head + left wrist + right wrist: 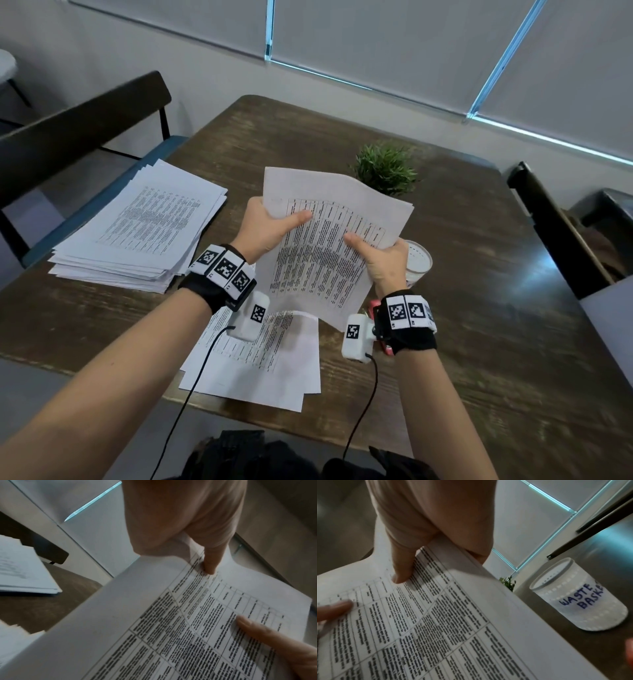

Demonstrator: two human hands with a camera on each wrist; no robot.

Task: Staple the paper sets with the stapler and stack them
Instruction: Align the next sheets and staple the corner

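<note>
I hold a paper set point(329, 246) with printed tables up above the table, bowed between both hands. My left hand point(270, 222) pinches its left edge, thumb on the printed face point(208, 562). My right hand point(376, 255) pinches the right edge, thumb on top point(402, 566). A tall stack of printed sheets point(137, 229) lies on the table's left. A few loose sheets point(274, 359) lie near the front edge under my wrists. A red stapler point(375, 308) shows partly behind my right wrist.
A white cup labelled waste basket point(580, 596) stands just right of my right hand, also in the head view point(419, 262). A small green plant point(385, 168) sits behind the held paper. Dark chairs point(85, 116) flank the wooden table point(479, 274).
</note>
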